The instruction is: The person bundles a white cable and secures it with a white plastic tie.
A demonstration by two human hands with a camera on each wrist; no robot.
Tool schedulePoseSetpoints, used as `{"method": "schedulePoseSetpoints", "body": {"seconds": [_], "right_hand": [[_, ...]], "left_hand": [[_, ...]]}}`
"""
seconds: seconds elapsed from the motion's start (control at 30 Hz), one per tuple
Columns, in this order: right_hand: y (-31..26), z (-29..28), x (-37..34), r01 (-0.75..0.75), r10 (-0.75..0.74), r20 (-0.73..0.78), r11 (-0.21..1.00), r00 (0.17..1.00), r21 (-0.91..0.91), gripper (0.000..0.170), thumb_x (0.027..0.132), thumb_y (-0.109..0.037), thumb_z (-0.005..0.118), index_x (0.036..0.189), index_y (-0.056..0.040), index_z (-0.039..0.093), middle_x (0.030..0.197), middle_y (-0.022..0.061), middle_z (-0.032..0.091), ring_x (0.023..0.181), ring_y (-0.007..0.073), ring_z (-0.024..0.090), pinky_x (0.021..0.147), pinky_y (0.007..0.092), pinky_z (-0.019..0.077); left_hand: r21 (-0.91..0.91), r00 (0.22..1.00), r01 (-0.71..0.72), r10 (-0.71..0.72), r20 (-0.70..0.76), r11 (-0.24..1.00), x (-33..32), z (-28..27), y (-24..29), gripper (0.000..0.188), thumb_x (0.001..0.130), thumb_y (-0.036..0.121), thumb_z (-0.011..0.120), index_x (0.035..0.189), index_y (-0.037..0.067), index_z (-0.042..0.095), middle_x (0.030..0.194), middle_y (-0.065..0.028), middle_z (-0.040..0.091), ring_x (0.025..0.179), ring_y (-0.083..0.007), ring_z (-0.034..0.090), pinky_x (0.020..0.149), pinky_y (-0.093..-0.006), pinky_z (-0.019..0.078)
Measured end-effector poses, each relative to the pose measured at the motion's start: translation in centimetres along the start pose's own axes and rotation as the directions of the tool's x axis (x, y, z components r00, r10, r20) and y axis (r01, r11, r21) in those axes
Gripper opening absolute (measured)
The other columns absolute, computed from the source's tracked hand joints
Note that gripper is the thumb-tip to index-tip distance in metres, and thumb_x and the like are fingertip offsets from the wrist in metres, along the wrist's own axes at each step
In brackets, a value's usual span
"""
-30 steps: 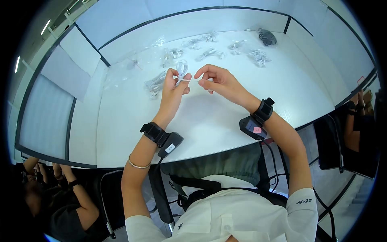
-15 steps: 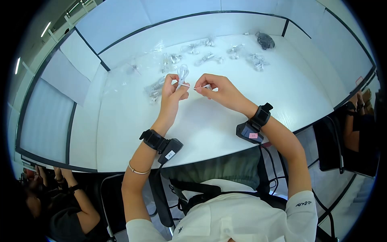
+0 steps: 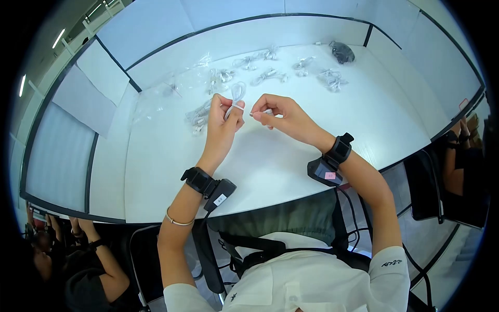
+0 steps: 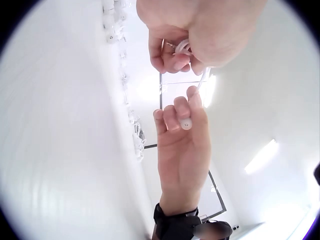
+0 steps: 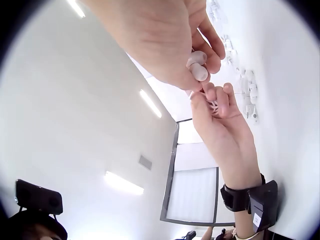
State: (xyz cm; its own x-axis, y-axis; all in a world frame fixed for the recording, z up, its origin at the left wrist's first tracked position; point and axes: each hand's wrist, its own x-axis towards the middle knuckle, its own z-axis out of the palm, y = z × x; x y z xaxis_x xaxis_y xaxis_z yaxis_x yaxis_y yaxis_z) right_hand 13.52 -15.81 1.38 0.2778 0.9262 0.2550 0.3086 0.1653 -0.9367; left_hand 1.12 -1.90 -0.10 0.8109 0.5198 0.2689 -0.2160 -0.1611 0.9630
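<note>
A looped bundle of white earphone cable [image 3: 238, 91] stands up out of my left hand [image 3: 222, 120], gripped between thumb and fingers. A turn of cable crosses the bundle near the thumb. Just right of it, my right hand [image 3: 283, 115] pinches the earphones' cable between thumb and index finger. In the right wrist view, two white earbuds [image 5: 198, 65] sit tucked under that hand's curled fingers. The left wrist view shows a short white strand [image 4: 204, 79] spanning the two hands, and one rounded white end [image 4: 186, 123] against the right fingers.
Bagged white cables [image 3: 197, 115] lie beyond my left hand, with several more bundles [image 3: 269, 77] farther back. A dark bagged item [image 3: 342, 52] is at the back right. Clear plastic bags [image 3: 169, 89] lie at the left. Low panels [image 3: 249, 37] border the white table.
The right hand has lowered slightly, and its thumb and index finger have closed into a pinch. The left hand keeps hold of the bundle, which has tilted a little to the right.
</note>
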Motion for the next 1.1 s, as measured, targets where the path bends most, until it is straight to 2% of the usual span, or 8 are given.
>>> {"method": "schedulePoseSetpoints", "body": {"seconds": [0.2, 0.5, 0.6, 0.7, 0.77, 0.87, 1.0, 1.1], "right_hand": [[0.0, 0.3, -0.1, 0.015, -0.015, 0.020, 1.000, 1.000, 0.021, 0.019, 0.089, -0.024, 0.058, 0.091, -0.0050, 0.056, 0.084, 0.0004, 0.059, 0.070, 0.0054, 0.050, 0.061, 0.0204, 0.0414], [0.7, 0.5, 0.2, -0.028, 0.013, 0.088, 0.986, 0.996, 0.164, 0.017, 0.089, -0.021, 0.058, 0.092, -0.0046, 0.055, 0.088, 0.0011, 0.060, 0.072, 0.0060, 0.049, 0.063, 0.0214, 0.0419], [0.3, 0.0, 0.1, -0.084, 0.047, 0.166, 0.971, 0.985, 0.225, 0.018, 0.089, -0.021, 0.058, 0.096, -0.0048, 0.056, 0.088, 0.0005, 0.061, 0.072, 0.0060, 0.049, 0.066, 0.0220, 0.0419], [-0.5, -0.6, 0.0, -0.138, 0.075, 0.236, 0.955, 0.969, 0.263, 0.020, 0.089, -0.022, 0.056, 0.101, -0.0055, 0.056, 0.088, 0.0012, 0.061, 0.077, 0.0070, 0.050, 0.071, 0.0221, 0.0413], [-0.5, -0.8, 0.0, -0.136, 0.081, 0.220, 0.959, 0.972, 0.248, 0.018, 0.087, -0.020, 0.056, 0.100, -0.0070, 0.057, 0.084, 0.0005, 0.061, 0.075, 0.0071, 0.050, 0.071, 0.0220, 0.0408], [-0.2, -1.2, 0.0, -0.162, 0.044, 0.320, 0.921, 0.946, 0.354, 0.015, 0.086, -0.018, 0.056, 0.097, -0.0079, 0.057, 0.083, -0.0005, 0.061, 0.070, 0.0072, 0.049, 0.072, 0.0221, 0.0410], [-0.5, -1.4, -0.2, -0.187, 0.092, 0.306, 0.936, 0.948, 0.297, 0.023, 0.087, -0.024, 0.059, 0.100, -0.0050, 0.058, 0.089, 0.0004, 0.061, 0.080, 0.0061, 0.055, 0.078, 0.0202, 0.0421], [-0.1, -0.9, -0.1, -0.196, 0.115, 0.306, 0.948, 0.945, 0.250, 0.021, 0.087, -0.024, 0.060, 0.097, -0.0052, 0.059, 0.089, 0.0002, 0.062, 0.084, 0.0063, 0.056, 0.078, 0.0208, 0.0421]], "left_hand": [[-0.046, 0.995, -0.099, 0.098, -0.022, 0.994, 0.3, 0.3, -0.3, 0.023, 0.090, 0.020, 0.058, 0.084, 0.004, 0.042, 0.072, -0.0079, 0.059, 0.058, -0.0107, 0.054, 0.054, -0.0229, 0.0415], [-0.173, 0.999, 0.039, -0.045, -0.029, 0.984, -0.2, 0.6, 0.6, 0.021, 0.086, 0.020, 0.065, 0.085, 0.000, 0.059, 0.076, -0.0063, 0.062, 0.058, -0.0117, 0.055, 0.058, -0.0247, 0.0452], [-0.259, 0.987, 0.108, -0.072, 0.144, 0.960, -0.3, -0.1, 0.5, 0.019, 0.084, 0.019, 0.066, 0.087, 0.001, 0.061, 0.078, -0.0071, 0.063, 0.059, -0.0120, 0.055, 0.059, -0.0251, 0.0456], [-0.255, 0.939, 0.178, -0.087, 0.333, 0.950, -0.1, -0.8, 0.5, 0.025, 0.081, 0.023, 0.069, 0.090, 0.002, 0.058, 0.082, -0.0056, 0.061, 0.059, -0.0110, 0.054, 0.060, -0.0245, 0.0463], [-0.225, 0.928, 0.186, -0.096, 0.359, 0.956, -0.3, -0.5, 1.5, 0.025, 0.079, 0.022, 0.072, 0.085, 0.004, 0.056, 0.080, -0.0061, 0.060, 0.056, -0.0114, 0.054, 0.057, -0.0241, 0.0468], [-0.206, 0.914, 0.201, -0.108, 0.391, 0.958, -0.4, -0.3, 1.9, 0.025, 0.076, 0.019, 0.074, 0.079, 0.005, 0.052, 0.078, -0.0064, 0.060, 0.053, -0.0118, 0.055, 0.053, -0.0232, 0.0469], [-0.085, 0.883, 0.183, -0.126, 0.452, 0.979, -0.4, -0.9, 1.8, 0.025, 0.073, 0.011, 0.074, 0.074, 0.005, 0.050, 0.074, -0.0064, 0.060, 0.052, -0.0121, 0.056, 0.048, -0.0221, 0.0463], [0.066, 0.825, 0.243, -0.242, 0.510, 0.968, -0.1, -1.3, 2.3, 0.019, 0.071, 0.002, 0.073, 0.072, 0.003, 0.053, 0.070, -0.0075, 0.061, 0.058, -0.0110, 0.059, 0.050, -0.0211, 0.0441]]}}
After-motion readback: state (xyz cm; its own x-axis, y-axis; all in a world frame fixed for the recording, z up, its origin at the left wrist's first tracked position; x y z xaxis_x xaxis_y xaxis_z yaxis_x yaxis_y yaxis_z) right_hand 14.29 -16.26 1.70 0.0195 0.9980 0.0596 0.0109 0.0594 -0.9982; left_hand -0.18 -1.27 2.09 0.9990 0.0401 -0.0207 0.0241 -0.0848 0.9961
